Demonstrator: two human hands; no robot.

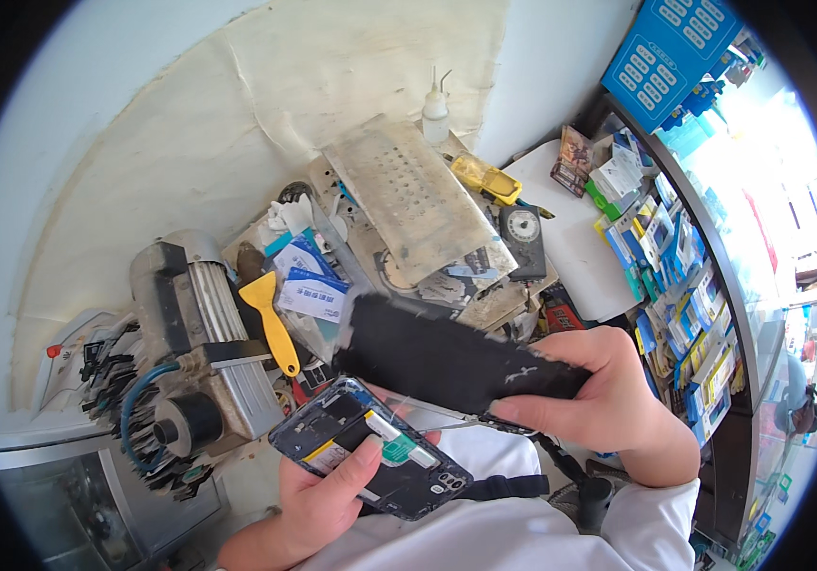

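Note:
In my left hand [318, 497] is a smartphone [410, 487] with its back off, the thumb pressed across its inner side. Its battery area, white and green labels, yellow strips and camera cluster show, tilted toward me. My right hand [608, 392] grips a thin black rectangular panel [418, 352] by its right end, thumb on the near face. The panel has ragged edges and a few pale marks on its surface. It is held above and beyond the phone; whether the two touch, I cannot tell. The fingers under the phone are mostly hidden.
A yellow scraper [273, 319] and blue-white packets [313, 293] lie beyond the phone. Left stands a motorised pump [218, 309]. Farther back are a perforated metal plate [418, 195], a squeeze bottle [435, 122], a yellow device [486, 179] and a black dial gauge [523, 238]. Packaged goods [684, 324] line the right.

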